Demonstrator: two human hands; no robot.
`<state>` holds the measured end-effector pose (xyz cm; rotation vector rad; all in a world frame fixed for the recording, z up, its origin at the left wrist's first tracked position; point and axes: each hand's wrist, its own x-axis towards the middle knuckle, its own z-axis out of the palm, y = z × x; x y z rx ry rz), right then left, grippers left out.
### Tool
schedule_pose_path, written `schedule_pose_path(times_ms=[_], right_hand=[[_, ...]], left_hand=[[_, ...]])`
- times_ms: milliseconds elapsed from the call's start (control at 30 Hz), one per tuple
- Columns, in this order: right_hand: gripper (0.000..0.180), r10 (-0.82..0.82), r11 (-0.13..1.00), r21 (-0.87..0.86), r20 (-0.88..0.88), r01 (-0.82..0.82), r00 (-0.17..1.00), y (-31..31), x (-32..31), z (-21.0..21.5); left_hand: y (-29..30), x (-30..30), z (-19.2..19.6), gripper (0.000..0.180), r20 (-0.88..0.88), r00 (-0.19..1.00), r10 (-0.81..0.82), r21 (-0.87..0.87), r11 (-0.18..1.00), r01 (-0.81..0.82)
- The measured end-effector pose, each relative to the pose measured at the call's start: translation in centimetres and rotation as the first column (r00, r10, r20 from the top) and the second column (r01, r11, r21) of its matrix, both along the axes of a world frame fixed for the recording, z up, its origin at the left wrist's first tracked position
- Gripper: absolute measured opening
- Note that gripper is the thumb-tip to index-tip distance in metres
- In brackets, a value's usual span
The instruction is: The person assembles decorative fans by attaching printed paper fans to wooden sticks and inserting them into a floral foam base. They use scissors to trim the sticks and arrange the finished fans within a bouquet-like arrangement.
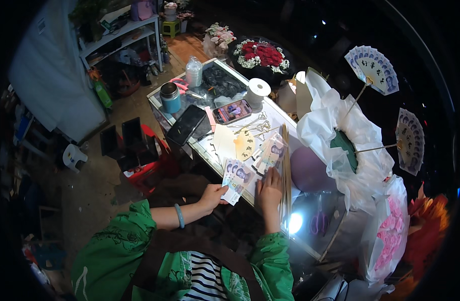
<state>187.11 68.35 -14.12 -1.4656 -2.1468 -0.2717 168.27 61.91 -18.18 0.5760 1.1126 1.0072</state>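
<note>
My left hand grips a small fanned stack of banknotes at the near edge of the glass table. My right hand lies flat on the table just right of it, fingertips on another loose pile of banknotes. A bundle of thin wooden sticks lies beside the right hand. A folded paper fan and several scissors lie further back.
Two phones, a blue cup, a white tape roll and a bouquet of red roses are at the far end. A white-wrapped bouquet base holds two banknote fans on sticks. A pink bouquet lies right.
</note>
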Motion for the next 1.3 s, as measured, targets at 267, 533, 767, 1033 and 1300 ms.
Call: schedule_pose_path(times_ms=[267, 533, 767, 1033, 1300], right_hand=[[0.025, 0.031, 0.999, 0.027, 0.328, -0.042, 0.944, 1.9, 1.9, -1.3], [0.011, 0.114, 0.989, 0.061, 0.229, -0.131, 0.967, -0.5, 0.6, 0.7], [0.015, 0.333, 0.943, -0.039, 0.144, -0.331, 0.932, -4.8, -3.7, -0.4], [0.02, 0.392, 0.919, -0.091, 0.141, -0.383, 0.909, -5.7, -4.2, -0.5], [0.032, 0.375, 0.926, -0.084, 0.071, -0.369, 0.924, -6.3, -4.8, -0.3]], left_hand=[[-0.1, 0.0, -0.5, 0.027, 0.021, 1.0, 0.01, -0.025, 1.0, -0.009], [-0.1, 0.1, 1.0, 0.026, 0.077, 0.996, 0.044, -0.109, 0.993, -0.035], [-0.3, 0.3, 1.4, 0.022, 0.113, 0.992, 0.061, -0.134, 0.99, -0.046], [-0.3, 0.4, 1.6, 0.018, 0.087, 0.991, 0.097, -0.19, 0.979, -0.08], [-0.3, 0.0, 1.1, 0.016, 0.154, 0.985, 0.073, -0.17, 0.984, -0.046]])
